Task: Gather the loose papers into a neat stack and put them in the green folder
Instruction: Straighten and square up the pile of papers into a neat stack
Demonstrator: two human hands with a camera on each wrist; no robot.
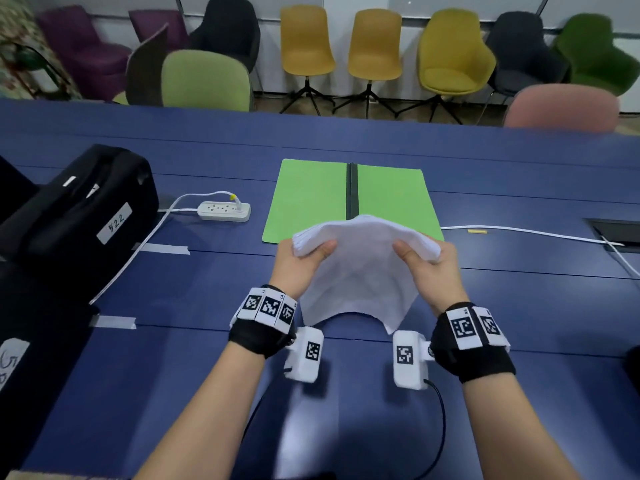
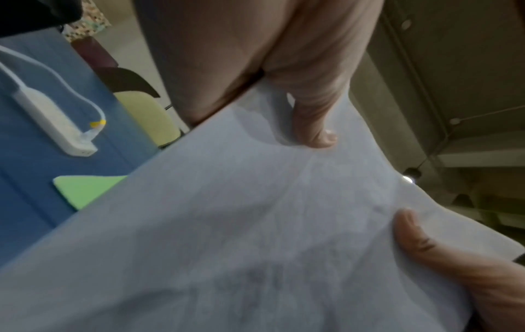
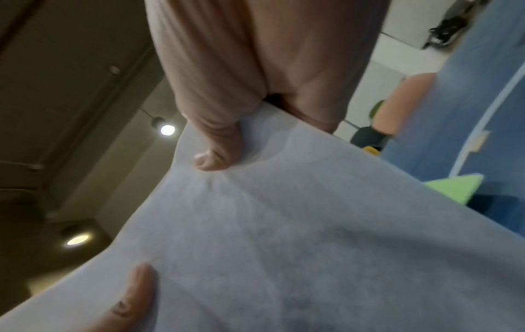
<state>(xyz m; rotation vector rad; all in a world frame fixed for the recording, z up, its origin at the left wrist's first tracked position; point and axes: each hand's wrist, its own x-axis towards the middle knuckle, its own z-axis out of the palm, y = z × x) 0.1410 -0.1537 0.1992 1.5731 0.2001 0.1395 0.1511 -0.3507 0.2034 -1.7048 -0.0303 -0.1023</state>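
Note:
A stack of white papers [image 1: 360, 268] is held up off the blue table [image 1: 207, 278], bowed upward in the middle. My left hand [image 1: 304, 258] grips its left edge with the thumb on the near face, and my right hand [image 1: 424, 261] grips the right edge the same way. The papers [image 2: 255, 224] fill the left wrist view, with my left thumb on them. The right wrist view shows the papers [image 3: 284, 235] too. Behind the stack, the green folder [image 1: 311, 199] lies open flat, its dark spine in the middle; its near edge is hidden by the papers.
A white power strip [image 1: 224, 211] with its cable lies left of the folder. A black bag [image 1: 79, 213] sits at the far left. A white cable [image 1: 519, 232] runs right to a table hatch [image 1: 616, 233]. Chairs stand beyond the table's far edge.

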